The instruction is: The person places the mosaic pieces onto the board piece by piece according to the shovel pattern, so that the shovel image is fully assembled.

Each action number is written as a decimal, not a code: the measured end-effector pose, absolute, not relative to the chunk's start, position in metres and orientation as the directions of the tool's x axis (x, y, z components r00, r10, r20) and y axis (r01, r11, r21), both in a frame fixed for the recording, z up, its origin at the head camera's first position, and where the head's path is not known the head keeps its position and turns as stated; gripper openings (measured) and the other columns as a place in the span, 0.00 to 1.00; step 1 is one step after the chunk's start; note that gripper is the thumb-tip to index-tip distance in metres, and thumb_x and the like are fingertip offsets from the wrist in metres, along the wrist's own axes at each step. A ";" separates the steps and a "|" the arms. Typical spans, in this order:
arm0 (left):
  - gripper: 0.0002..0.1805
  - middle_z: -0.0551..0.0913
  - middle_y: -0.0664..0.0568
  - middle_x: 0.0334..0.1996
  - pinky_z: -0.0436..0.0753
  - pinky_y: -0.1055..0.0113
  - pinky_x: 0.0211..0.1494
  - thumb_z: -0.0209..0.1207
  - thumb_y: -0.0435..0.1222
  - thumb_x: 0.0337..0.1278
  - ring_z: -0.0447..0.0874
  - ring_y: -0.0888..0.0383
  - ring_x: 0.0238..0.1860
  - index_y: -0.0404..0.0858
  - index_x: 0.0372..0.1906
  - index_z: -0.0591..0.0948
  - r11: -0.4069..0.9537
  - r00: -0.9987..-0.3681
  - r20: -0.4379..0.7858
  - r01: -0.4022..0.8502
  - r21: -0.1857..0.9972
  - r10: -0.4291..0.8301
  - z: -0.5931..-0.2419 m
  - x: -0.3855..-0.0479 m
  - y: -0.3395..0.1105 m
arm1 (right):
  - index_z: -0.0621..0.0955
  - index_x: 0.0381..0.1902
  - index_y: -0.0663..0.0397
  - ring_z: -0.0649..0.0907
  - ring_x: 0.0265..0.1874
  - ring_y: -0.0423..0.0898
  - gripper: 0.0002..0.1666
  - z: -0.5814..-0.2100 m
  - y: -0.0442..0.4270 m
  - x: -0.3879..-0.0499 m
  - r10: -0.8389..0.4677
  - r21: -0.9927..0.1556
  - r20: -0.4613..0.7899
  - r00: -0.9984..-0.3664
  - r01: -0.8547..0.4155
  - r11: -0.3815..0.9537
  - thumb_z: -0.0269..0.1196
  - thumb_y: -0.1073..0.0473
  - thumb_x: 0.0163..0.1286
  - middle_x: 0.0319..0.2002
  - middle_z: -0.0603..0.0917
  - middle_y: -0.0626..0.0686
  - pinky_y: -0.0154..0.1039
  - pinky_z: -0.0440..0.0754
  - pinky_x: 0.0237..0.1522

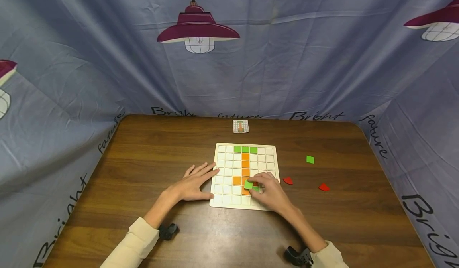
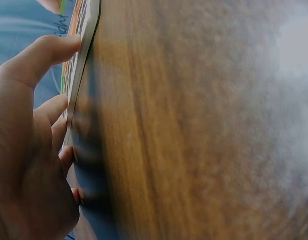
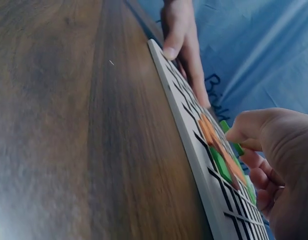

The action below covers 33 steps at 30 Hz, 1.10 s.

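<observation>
A white gridded board (image 1: 226,199) lies flat on the table. My left hand (image 1: 196,184) rests at its left edge, fingers spread, thumb and fingertips touching the rim. Between thumb and fingers, my right hand (image 1: 271,192) pinches a green square tile (image 1: 248,185) over the lower middle of the grid. In the right wrist view that green tile (image 3: 225,126) is tilted above the board. Orange tiles (image 1: 245,164) form a column below a row of green tiles (image 1: 245,149), with one orange tile (image 1: 236,180) left of the column. Another green tile (image 1: 255,189) and a red piece are partly hidden by my right hand.
Right of the board lie a loose green tile (image 1: 310,159) and two red quarter-round pieces, one red piece (image 1: 288,180) close to the board and the other red piece (image 1: 324,187) farther out. A small pattern card (image 1: 240,127) sits behind the board. Curtains surround the wooden table (image 1: 161,140).
</observation>
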<state>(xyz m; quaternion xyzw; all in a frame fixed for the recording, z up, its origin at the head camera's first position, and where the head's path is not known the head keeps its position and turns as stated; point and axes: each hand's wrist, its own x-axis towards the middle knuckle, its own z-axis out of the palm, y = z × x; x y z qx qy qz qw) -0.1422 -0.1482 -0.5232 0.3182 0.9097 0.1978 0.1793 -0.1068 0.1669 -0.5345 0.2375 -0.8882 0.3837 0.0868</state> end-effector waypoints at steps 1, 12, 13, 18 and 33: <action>0.47 0.45 0.55 0.80 0.38 0.40 0.74 0.60 0.59 0.60 0.39 0.49 0.79 0.50 0.80 0.55 0.720 -0.734 -0.199 0.509 0.472 0.650 -0.523 -0.142 -0.148 | 0.89 0.42 0.56 0.78 0.39 0.45 0.18 -0.535 0.164 -0.107 -0.361 -0.639 0.331 -0.872 -0.488 0.595 0.74 0.67 0.50 0.40 0.85 0.47 0.41 0.78 0.40; 0.47 0.47 0.55 0.80 0.39 0.40 0.74 0.60 0.58 0.60 0.41 0.48 0.79 0.50 0.80 0.57 0.721 -0.739 -0.196 0.502 0.478 0.645 -0.523 -0.142 -0.147 | 0.89 0.43 0.54 0.75 0.38 0.44 0.16 -0.536 0.147 -0.108 -0.426 -0.616 0.238 -0.873 -0.475 0.629 0.72 0.64 0.54 0.41 0.84 0.47 0.38 0.77 0.38; 0.47 0.47 0.55 0.80 0.38 0.40 0.74 0.60 0.58 0.60 0.41 0.48 0.79 0.50 0.80 0.57 0.722 -0.739 -0.197 0.502 0.477 0.644 -0.523 -0.142 -0.147 | 0.89 0.43 0.53 0.75 0.38 0.43 0.16 -0.536 0.147 -0.108 -0.428 -0.609 0.242 -0.871 -0.480 0.631 0.72 0.64 0.54 0.41 0.84 0.47 0.38 0.77 0.38; 0.47 0.46 0.55 0.80 0.38 0.40 0.74 0.60 0.59 0.60 0.40 0.49 0.79 0.50 0.80 0.56 0.722 -0.739 -0.202 0.498 0.480 0.643 -0.523 -0.142 -0.147 | 0.90 0.42 0.52 0.74 0.36 0.42 0.16 -0.534 0.143 -0.109 -0.438 -0.587 0.249 -0.863 -0.495 0.641 0.71 0.64 0.53 0.40 0.84 0.46 0.39 0.75 0.38; 0.47 0.46 0.55 0.80 0.38 0.40 0.74 0.59 0.59 0.61 0.40 0.48 0.79 0.49 0.80 0.56 0.723 -0.737 -0.207 0.497 0.479 0.643 -0.522 -0.142 -0.148 | 0.90 0.43 0.49 0.75 0.38 0.43 0.15 -0.532 0.134 -0.108 -0.464 -0.565 0.193 -0.864 -0.485 0.668 0.73 0.62 0.55 0.41 0.85 0.46 0.41 0.73 0.40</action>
